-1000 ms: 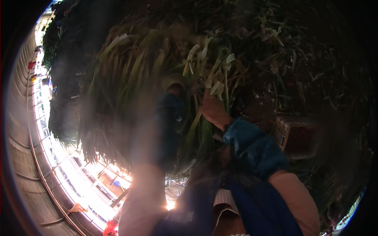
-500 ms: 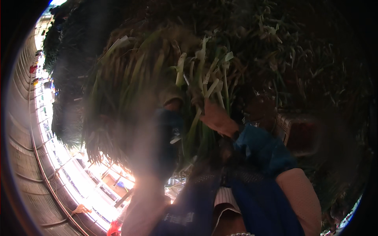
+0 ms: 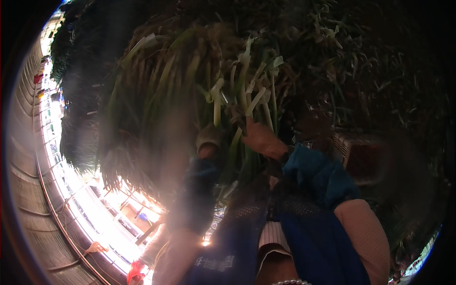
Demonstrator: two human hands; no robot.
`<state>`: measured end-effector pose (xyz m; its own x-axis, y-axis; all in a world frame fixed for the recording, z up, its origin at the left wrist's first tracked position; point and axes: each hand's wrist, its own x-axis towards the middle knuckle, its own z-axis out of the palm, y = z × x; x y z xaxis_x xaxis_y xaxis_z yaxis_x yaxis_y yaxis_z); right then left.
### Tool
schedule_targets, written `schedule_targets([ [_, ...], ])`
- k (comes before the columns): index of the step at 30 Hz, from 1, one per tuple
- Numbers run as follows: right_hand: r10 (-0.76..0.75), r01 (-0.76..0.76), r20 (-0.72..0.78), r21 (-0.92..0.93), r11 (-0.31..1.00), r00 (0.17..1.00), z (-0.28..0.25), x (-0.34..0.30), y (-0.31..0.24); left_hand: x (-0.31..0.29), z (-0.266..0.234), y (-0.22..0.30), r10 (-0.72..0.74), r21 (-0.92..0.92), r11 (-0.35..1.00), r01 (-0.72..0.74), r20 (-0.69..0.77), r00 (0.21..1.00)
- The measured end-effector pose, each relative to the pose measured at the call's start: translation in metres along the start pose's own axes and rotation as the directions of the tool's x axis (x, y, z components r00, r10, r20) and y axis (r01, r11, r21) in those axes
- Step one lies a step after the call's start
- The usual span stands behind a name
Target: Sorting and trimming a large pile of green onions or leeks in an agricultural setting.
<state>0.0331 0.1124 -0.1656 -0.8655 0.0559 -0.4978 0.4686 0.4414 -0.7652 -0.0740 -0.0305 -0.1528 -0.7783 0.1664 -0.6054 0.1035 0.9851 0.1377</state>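
Long green onions with pale stalks and dark leaves fill the space in front of me. My right hand is closed around a loose bunch of green onions, whose pale ends stick up past the fingers. To its left, my left hand, in a greyish glove, is closed on a pale green onion stalk that rises from it. Its fingertips are hidden in shadow. Green leaves hang below my right hand, toward my blue apron.
A big heap of green onions lies on the left. More loose leaves spread over the far right. Beside my right sleeve stands a plastic crate. A curved ribbed wall and a bright gap run along the left edge.
My left hand has moved toward me, and the pale stalk in it came along. My right hand keeps its grip on the bunch, almost unmoved.
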Motion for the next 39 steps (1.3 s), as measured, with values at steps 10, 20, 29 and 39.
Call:
schedule_targets([
  [10, -0.295, 0.283, -0.283, -0.082, 0.956, 0.913, 0.009, 0.038, 0.044, 0.002, 0.01, -0.002, 0.104, -0.277, 0.959, -0.064, 0.133, 0.986],
  [20, -0.072, 0.063, -0.145, -0.065, 0.996, 0.987, -0.026, -0.044, 0.009, 0.066, 0.019, 0.024, 0.495, 0.05, 0.868, -0.494, 0.002, 0.869],
  [29, -0.153, -0.028, -0.371, -0.44, 0.898, 0.916, -0.009, -0.01, 0.086, 0.018, 0.056, 0.063, 0.17, 0.158, 0.965, -0.21, 0.233, 0.958],
  [39, -0.496, 0.175, -0.347, -0.653, 0.737, 0.796, -0.001, 0.008, 0.147, -0.068, 0.082, 0.029, 0.221, -0.057, 0.975, -0.214, 0.214, 0.952],
])
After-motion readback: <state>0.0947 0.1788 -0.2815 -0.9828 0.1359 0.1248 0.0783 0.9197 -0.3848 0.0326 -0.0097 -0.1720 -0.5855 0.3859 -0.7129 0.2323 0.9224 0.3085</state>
